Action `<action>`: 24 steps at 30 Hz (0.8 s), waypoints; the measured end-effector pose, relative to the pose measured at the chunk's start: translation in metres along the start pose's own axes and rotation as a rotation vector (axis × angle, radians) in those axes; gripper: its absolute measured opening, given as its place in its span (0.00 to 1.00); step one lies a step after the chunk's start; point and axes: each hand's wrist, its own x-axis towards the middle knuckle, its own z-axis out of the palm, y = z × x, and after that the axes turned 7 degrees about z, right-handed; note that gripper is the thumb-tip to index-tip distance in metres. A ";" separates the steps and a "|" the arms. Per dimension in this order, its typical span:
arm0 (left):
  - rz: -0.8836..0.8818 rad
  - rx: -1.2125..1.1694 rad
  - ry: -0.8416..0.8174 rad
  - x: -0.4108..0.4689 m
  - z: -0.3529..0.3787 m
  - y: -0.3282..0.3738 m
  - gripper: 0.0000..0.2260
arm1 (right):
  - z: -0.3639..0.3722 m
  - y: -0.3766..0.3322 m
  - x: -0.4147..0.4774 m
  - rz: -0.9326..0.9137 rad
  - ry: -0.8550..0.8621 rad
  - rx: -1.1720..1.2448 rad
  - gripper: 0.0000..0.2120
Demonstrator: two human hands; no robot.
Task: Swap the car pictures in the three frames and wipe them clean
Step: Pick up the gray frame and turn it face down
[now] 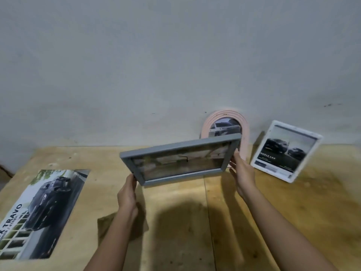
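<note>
Holding the grey frame [179, 163] tilted aloft, left grip [127, 193] and right grip [242, 173] clamp its ends.

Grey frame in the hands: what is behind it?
Behind the grey frame a pink arched frame stands at the wall, with a car picture showing in its top. The grey frame covers most of its lower half and the rest of the picture.

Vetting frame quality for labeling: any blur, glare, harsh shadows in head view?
Head view: overall soft; grey frame, left hand and right hand motion-blurred; frame glass reflects, contents unreadable; dark frame-and-arm shadow on table.
</note>
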 end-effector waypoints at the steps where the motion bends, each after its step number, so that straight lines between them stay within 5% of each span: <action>1: -0.019 -0.003 -0.023 -0.011 0.006 -0.011 0.07 | -0.022 -0.002 -0.001 -0.003 -0.010 -0.014 0.16; 9: -0.129 -0.064 -0.247 -0.072 0.043 -0.074 0.20 | -0.160 0.016 -0.012 0.154 -0.007 0.033 0.09; 11: -0.135 -0.046 -0.304 -0.084 0.047 -0.079 0.13 | -0.185 0.021 -0.013 0.207 -0.019 0.043 0.08; 14: -0.146 0.037 -0.366 -0.093 0.049 -0.085 0.15 | -0.218 0.031 -0.006 0.318 -0.028 -0.037 0.18; 17: -0.143 0.137 -0.453 -0.094 0.053 -0.089 0.16 | -0.229 0.032 -0.002 0.373 -0.078 -0.107 0.12; 24: -0.083 0.362 -0.469 -0.087 0.065 -0.100 0.18 | -0.225 0.050 0.000 0.336 -0.026 -0.370 0.18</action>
